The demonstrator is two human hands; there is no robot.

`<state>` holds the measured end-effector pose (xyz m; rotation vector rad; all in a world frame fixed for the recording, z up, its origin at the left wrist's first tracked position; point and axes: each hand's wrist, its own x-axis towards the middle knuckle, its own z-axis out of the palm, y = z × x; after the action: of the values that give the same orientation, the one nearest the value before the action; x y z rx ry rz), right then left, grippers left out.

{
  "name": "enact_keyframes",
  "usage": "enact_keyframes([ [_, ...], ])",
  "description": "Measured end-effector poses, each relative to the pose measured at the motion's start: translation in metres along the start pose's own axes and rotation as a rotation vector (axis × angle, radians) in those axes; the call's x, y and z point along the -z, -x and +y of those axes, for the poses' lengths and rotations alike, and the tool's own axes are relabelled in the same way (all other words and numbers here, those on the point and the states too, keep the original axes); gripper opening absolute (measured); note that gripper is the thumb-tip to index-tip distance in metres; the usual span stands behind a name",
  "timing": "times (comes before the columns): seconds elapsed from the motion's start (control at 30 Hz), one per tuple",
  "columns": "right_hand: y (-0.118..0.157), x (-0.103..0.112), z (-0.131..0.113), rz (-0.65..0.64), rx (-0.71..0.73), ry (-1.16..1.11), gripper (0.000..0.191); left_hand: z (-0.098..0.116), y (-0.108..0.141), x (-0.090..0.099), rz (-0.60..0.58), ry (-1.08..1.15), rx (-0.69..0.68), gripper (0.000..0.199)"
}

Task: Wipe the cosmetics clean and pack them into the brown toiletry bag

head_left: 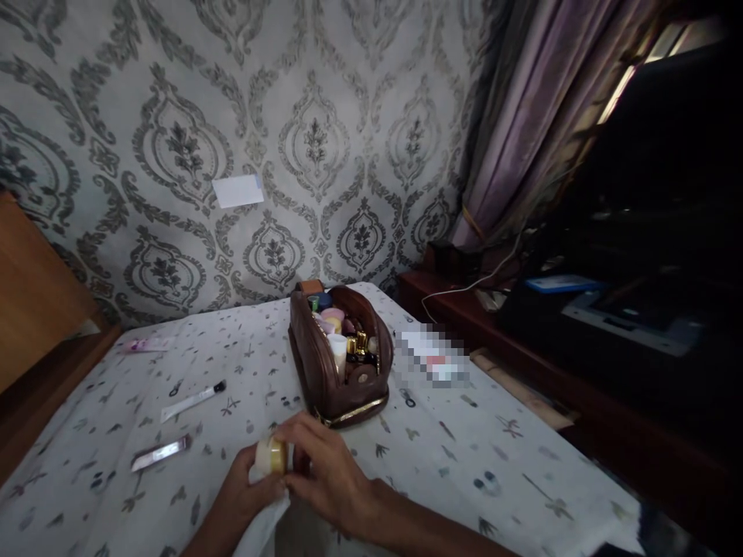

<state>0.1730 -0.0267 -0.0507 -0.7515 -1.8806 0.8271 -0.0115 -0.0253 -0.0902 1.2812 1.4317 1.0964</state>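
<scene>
My left hand [235, 491] is closed around a small cream-coloured jar [272, 456] with a gold band. A white tissue or cloth [264, 526] hangs below the jar, against the same hand. My right hand [330, 476] curls over the jar's right end, fingertips on its top and thumb near its lower edge. Its palm side is partly hidden. Just beyond both hands stands an unzipped brown leather toiletry bag [310, 371], filled with small bottles, tubes and jars, among them a white-capped tube [337, 352] and gold-capped bottles [360, 343].
On the patterned white cloth [453, 495] at the left lie a black-tipped slim tube [194, 401], a shiny slim packet [161, 452] and a pink tube [145, 346]. A blurred white item [429, 352] lies right of the bag. A dark red wooden ledge [418, 290] borders the right side.
</scene>
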Motion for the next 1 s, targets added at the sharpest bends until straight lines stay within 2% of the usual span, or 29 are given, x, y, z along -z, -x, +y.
enact_keyframes([
  [0.13, 0.0, 0.022, -0.014, -0.046, 0.078, 0.049, 0.029, -0.001, 0.011, -0.004, -0.018, -0.018, -0.036, 0.053],
  [0.23, -0.009, 0.048, -0.026, 0.046, 0.051, -0.003, 0.032, 0.003, 0.014, -0.009, -0.111, -0.05, -0.09, 0.052],
  [0.3, -0.024, 0.074, -0.033, 0.139, -0.008, 0.002, 0.036, 0.007, 0.011, -0.011, -0.173, -0.079, -0.101, 0.055],
  [0.4, -0.056, 0.121, -0.035, 0.227, -0.054, 0.047, 0.04, 0.009, 0.006, -0.013, -0.171, -0.148, -0.087, 0.058],
  [0.47, -0.082, 0.152, -0.032, 0.297, -0.047, 0.168, 0.039, 0.007, 0.004, -0.013, -0.163, -0.203, -0.096, 0.058],
  [0.5, -0.095, 0.165, -0.028, 0.284, -0.059, 0.294, 0.035, 0.006, 0.004, -0.013, -0.166, -0.228, -0.105, 0.058],
  [0.57, -0.12, 0.185, -0.019, 0.179, -0.107, 0.615, 0.025, 0.004, 0.003, -0.013, -0.182, -0.265, -0.119, 0.059],
  [0.67, -0.15, 0.198, -0.002, -0.083, -0.226, 1.004, 0.022, 0.005, 0.005, -0.013, -0.201, -0.303, -0.111, 0.059],
  [0.83, -0.181, 0.192, 0.021, -0.34, -0.279, 1.055, 0.019, 0.011, 0.008, -0.015, -0.205, -0.278, -0.068, 0.055],
  [1.0, -0.196, 0.183, 0.028, -0.473, -0.297, 1.029, 0.018, 0.016, 0.006, -0.014, -0.298, -0.247, -0.053, 0.047],
])
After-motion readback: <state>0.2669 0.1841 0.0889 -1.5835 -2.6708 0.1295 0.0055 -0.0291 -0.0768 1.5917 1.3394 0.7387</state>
